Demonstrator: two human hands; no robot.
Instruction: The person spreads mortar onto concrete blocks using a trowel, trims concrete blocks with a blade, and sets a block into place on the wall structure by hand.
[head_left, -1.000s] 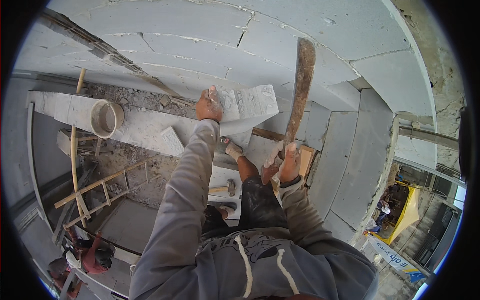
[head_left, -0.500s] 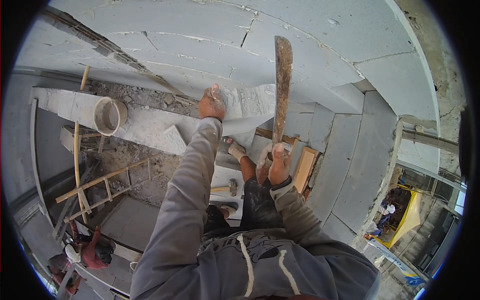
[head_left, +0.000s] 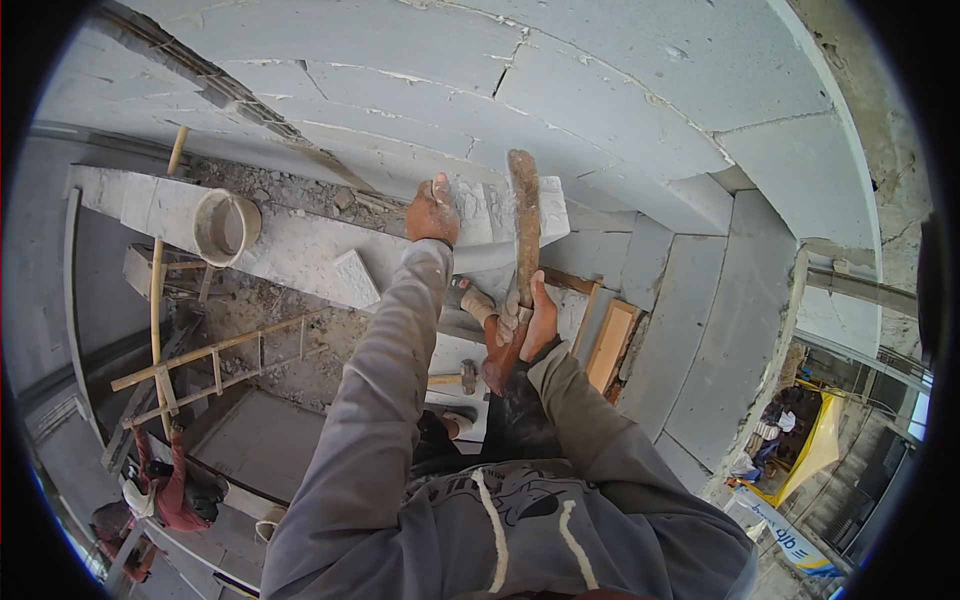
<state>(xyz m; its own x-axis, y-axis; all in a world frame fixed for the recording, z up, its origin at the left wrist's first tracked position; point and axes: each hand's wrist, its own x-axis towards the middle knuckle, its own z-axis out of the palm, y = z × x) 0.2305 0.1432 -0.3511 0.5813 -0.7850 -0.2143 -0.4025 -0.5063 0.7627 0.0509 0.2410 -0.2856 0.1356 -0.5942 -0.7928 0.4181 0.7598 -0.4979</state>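
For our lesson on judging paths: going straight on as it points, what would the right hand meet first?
The right hand would probably meet the pale block at the left hand; the long blade it holds overlaps the block in view, but depth is unclear.

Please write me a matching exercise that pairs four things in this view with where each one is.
Things:
1. long blade
2. bucket
3. hammer
4. rough-topped block

Places:
A. lying near the person's feet
B. at the left hand
C. in the right hand
D. on the long pale ledge

Right pairs: 1-C, 2-D, 3-A, 4-B.
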